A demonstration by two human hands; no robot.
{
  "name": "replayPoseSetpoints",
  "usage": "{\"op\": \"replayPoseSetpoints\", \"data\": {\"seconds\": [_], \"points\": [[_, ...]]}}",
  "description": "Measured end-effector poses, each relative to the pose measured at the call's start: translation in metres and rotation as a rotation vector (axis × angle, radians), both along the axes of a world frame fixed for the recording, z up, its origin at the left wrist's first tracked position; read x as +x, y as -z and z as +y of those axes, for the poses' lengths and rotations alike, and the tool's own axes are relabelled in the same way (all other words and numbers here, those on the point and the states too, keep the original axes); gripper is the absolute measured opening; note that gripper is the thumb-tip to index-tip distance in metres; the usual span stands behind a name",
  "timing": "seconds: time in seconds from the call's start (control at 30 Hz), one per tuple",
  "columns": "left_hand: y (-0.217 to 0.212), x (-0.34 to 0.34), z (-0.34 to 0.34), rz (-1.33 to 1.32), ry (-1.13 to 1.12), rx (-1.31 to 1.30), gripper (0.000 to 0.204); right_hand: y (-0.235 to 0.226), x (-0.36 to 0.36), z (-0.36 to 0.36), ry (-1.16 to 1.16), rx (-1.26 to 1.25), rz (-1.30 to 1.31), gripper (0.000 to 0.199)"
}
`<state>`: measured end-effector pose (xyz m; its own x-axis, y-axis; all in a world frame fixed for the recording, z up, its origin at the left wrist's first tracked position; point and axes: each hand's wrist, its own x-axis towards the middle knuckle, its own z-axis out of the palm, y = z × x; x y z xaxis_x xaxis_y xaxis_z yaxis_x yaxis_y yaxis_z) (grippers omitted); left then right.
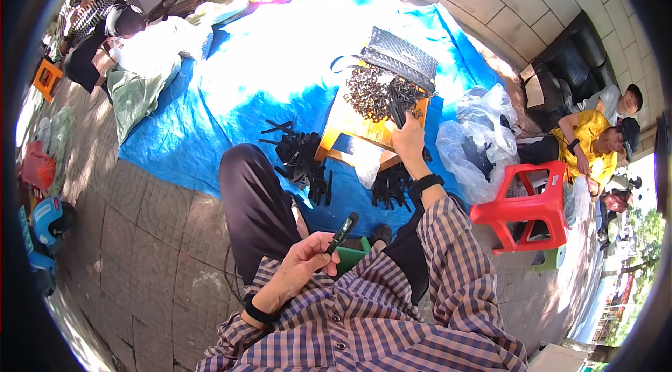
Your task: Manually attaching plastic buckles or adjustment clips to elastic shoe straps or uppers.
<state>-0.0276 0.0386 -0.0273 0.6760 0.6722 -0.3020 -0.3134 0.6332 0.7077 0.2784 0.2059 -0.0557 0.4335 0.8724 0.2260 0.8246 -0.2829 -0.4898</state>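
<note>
My left hand (308, 261), low in front of my shirt, pinches a short black strip-shaped piece (343, 230) with a small shiny fitting on it. Farther out, my right hand (409, 139) is closed on dark, narrow strips (397, 107) at the right edge of an orange stool (337, 118). A loose pile of small, shiny dark parts (369, 92) covers the stool top. Below the stool's left side lies a heap of black strips (302, 158). A second black heap (392, 188) sits under my right forearm.
Blue tarp (168, 137) spreads under the stool. A grey woven bag (400, 55) stands behind the pile. At right are a clear plastic bag (458, 137), a red stool (521, 197) and a person in yellow (584, 134). Another person (91, 15) sits far left.
</note>
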Motion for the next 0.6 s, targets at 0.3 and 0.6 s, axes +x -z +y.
{"op": "replayPoseSetpoints", "data": {"seconds": [0.3, 0.6], "points": [[0.0, 0.008, -0.005, -0.014, -0.009, 0.033, 0.03, 0.003, 0.008, -0.006, 0.001, -0.082, 0.085, 0.042], [-0.018, 0.02, 0.002, 0.136, -0.206, 0.025, 0.012, -0.085, -0.054, -0.118, -0.238, -0.323, 0.937, 0.017]]}}
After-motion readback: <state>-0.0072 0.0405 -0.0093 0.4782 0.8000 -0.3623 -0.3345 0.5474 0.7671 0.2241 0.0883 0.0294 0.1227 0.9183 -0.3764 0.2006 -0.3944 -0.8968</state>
